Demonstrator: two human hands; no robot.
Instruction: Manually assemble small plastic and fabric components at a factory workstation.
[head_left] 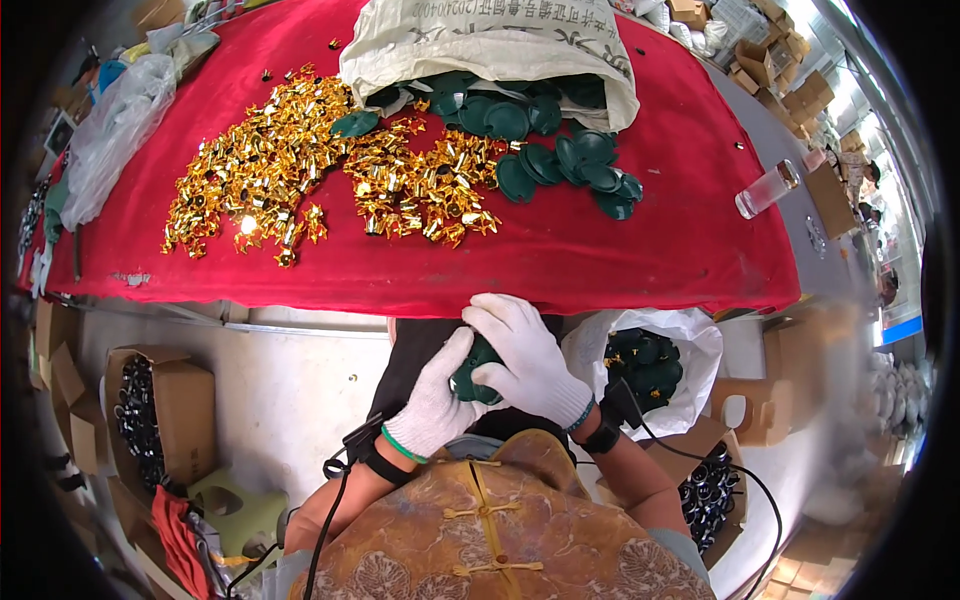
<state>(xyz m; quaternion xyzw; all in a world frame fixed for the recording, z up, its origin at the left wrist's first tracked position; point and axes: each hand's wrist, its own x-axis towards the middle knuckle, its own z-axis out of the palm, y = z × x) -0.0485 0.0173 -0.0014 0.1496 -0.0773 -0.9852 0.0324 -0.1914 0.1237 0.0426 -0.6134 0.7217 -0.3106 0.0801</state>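
Note:
Over my lap, just below the table's front edge, both white-gloved hands close around a dark green round disc [476, 372]. My left hand [432, 402] grips it from the left side. My right hand [528, 358] lies over its right and upper part, with fingers curled, so much of the disc is hidden. Whether a small gold piece is also between the fingers cannot be made out. On the table lies a large heap of shiny gold-coloured pronged pieces [250, 165]. Similar green discs [540, 165] spill from the mouth of a white woven sack [480, 45].
A red cloth [600, 255] covers the table. A clear glass cylinder [766, 192] lies near its right edge. Right of my lap, a white bag [700, 350] holds green discs. Cardboard boxes with black parts stand left [190, 420] and lower right [735, 515]. Cables hang by both wrists.

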